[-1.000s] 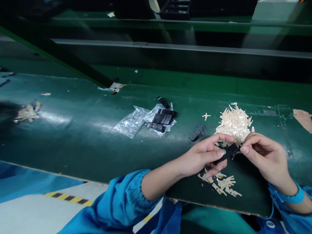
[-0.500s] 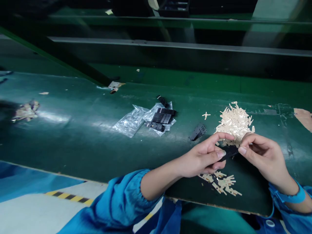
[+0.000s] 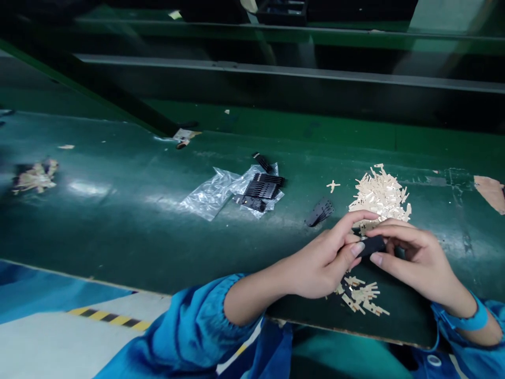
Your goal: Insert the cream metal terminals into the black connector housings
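Observation:
A small flat black piece (image 3: pixel 372 246) is held between my two hands above the green table. My left hand (image 3: pixel 329 258) pinches its left end between thumb and fingers, the index finger stretched out above it. My right hand (image 3: pixel 418 255) closes on the right end, thumb below and fingers over the top. Just beyond the hands lies a big pile of small cream-coloured flat pieces (image 3: pixel 381 192). A smaller scatter of the same cream pieces (image 3: pixel 363 297) lies between my hands and the table's near edge. Left of the pile rests a fanned stack of thin black pieces (image 3: pixel 319 211).
Black comb-like parts (image 3: pixel 263 187) lie on a clear plastic bag (image 3: pixel 211 196) mid-table. Another small heap (image 3: pixel 37 176) sits far left. A green slanted post (image 3: pixel 130 105) meets the table (image 3: pixel 130 231) at the back. Brown paper (image 3: pixel 490 192) is at right.
My right hand has shifted left and its fingers have come over the black piece. The black piece has turned, showing more of its broad face. The piles look the same.

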Demonstrator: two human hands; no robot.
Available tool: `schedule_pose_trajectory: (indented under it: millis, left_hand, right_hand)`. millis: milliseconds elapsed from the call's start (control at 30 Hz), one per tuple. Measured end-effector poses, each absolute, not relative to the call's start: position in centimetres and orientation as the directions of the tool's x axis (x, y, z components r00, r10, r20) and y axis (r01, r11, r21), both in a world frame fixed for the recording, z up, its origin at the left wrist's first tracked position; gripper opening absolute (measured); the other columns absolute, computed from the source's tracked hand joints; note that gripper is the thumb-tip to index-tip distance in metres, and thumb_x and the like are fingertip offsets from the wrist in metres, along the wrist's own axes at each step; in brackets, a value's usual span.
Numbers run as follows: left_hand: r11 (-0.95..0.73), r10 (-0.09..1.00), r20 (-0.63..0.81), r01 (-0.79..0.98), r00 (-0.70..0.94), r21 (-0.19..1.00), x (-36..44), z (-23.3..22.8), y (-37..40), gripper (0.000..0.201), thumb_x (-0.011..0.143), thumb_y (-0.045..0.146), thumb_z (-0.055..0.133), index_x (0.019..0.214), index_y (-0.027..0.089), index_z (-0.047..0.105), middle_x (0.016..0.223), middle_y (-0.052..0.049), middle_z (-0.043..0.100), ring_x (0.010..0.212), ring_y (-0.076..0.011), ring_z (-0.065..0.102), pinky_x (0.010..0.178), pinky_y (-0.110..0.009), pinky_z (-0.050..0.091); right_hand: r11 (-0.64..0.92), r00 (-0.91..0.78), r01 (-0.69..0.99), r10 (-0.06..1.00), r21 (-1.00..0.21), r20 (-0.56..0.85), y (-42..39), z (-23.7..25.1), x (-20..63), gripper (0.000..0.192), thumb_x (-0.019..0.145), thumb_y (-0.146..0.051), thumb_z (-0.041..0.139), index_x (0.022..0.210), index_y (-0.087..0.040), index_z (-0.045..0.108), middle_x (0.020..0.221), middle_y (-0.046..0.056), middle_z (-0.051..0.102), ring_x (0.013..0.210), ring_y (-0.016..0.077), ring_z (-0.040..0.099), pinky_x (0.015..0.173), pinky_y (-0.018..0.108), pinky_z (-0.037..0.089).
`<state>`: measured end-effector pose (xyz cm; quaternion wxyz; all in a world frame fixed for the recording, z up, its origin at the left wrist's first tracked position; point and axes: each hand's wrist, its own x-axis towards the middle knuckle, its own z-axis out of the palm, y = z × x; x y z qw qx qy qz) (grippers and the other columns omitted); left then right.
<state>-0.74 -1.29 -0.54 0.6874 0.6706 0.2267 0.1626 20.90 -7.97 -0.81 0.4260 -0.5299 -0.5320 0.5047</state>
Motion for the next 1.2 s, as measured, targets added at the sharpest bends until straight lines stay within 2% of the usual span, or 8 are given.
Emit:
schedule_pose_trajectory:
  millis: [300,567,700,800,900,1000,1100,1200]
  left_hand:
    - [-0.507,0.501,0.042,0.254,0.865,0.824,-1.0,-0.6,-0.8,0.053,0.103,0.018,0.035,0.155,0.017,0.026,0.079,0.001,0.064,0.051,-0.0145,0.050,0.056,-0.030,0.042]
    - [-0.387,0.574,-0.049,0.324,0.818,0.863,-1.4,-0.2,0.4,0.051,0.109,0.029,0.037,0.158,0.023,0.027,0.086,-0.001,0.069,0.069,-0.0173,0.064,0.067,-0.031,0.051]
    - [-0.447,0.777,0.130,0.395,0.616,0.802,-1.8,0.0,1.0,0.049,0.105,0.033,0.051,0.151,0.021,0.043,0.127,-0.013,0.063,0.109,-0.0240,0.062,0.085,-0.036,0.054]
    - [-0.535,0.669,0.111,0.373,0.735,0.758,-2.0,0.1,1.1,0.028,0.104,0.027,0.053,0.129,0.020,0.063,0.108,-0.008,0.068,0.100,-0.0225,0.063,0.085,-0.037,0.052]
    - [-0.625,0.509,0.014,0.358,0.861,0.693,-2.2,0.2,1.0,0.020,0.101,0.021,0.055,0.114,0.017,0.071,0.099,-0.007,0.070,0.096,-0.0232,0.062,0.086,-0.038,0.050]
    - [-0.662,0.456,-0.038,0.368,0.889,0.652,-2.5,0.2,1.1,0.020,0.098,0.014,0.055,0.106,0.017,0.073,0.095,-0.006,0.070,0.090,-0.0215,0.063,0.084,-0.036,0.048]
    - [-0.681,0.460,-0.073,0.404,0.885,0.611,-2.6,0.3,1.3,0.021,0.096,0.012,0.054,0.099,0.018,0.073,0.091,-0.004,0.070,0.086,-0.0205,0.064,0.078,-0.034,0.045]
    - [-0.659,0.488,-0.095,0.438,0.867,0.611,-2.6,0.6,1.3,0.019,0.097,0.014,0.053,0.095,0.018,0.072,0.088,-0.003,0.068,0.081,-0.0192,0.063,0.069,-0.032,0.041]
  right_hand:
    - [-0.020,-0.085,0.215,0.996,-0.976,-0.039,-7.5,-1.7,20.7,0.015,0.091,-0.021,0.076,0.104,-0.027,0.082,0.108,0.006,0.077,0.092,0.0229,0.072,0.066,0.032,0.057]
    - [0.447,-0.414,0.666,0.887,-0.598,0.202,-6.5,0.8,22.2,0.020,0.100,-0.024,0.066,0.117,-0.021,0.077,0.104,0.008,0.080,0.094,0.0264,0.070,0.082,0.041,0.057]
    - [0.084,-0.001,0.908,0.980,-0.410,0.199,-1.6,1.4,26.4,0.025,0.091,-0.037,0.075,0.107,-0.019,0.081,0.090,0.011,0.081,0.074,0.0284,0.072,0.063,0.039,0.053]
    - [-0.291,0.403,0.860,0.890,-0.419,0.210,3.1,0.9,30.5,0.049,0.086,-0.053,0.074,0.105,-0.009,0.081,0.087,0.015,0.080,0.076,0.0309,0.073,0.060,0.038,0.046]
    - [-0.380,0.455,0.860,0.873,-0.340,0.176,4.7,0.3,32.1,0.086,0.084,-0.067,0.061,0.133,0.004,0.065,0.097,0.021,0.077,0.094,0.0388,0.071,0.060,0.042,0.036]
    - [-0.176,0.291,0.883,0.932,-0.434,0.215,1.6,-0.2,29.3,0.052,0.089,-0.050,0.074,0.123,-0.011,0.073,0.091,0.013,0.077,0.074,0.0242,0.068,0.061,0.037,0.042]
    - [0.091,-0.172,0.777,0.982,-0.623,-0.071,-3.7,-0.5,24.1,0.020,0.094,-0.041,0.070,0.098,-0.023,0.078,0.077,0.004,0.075,0.061,0.0184,0.063,0.058,0.032,0.044]
    - [0.153,-0.346,0.814,0.903,-0.561,-0.256,-7.5,-1.0,20.2,0.010,0.093,-0.032,0.070,0.097,-0.024,0.075,0.067,0.000,0.070,0.053,0.0180,0.060,0.054,0.031,0.037]
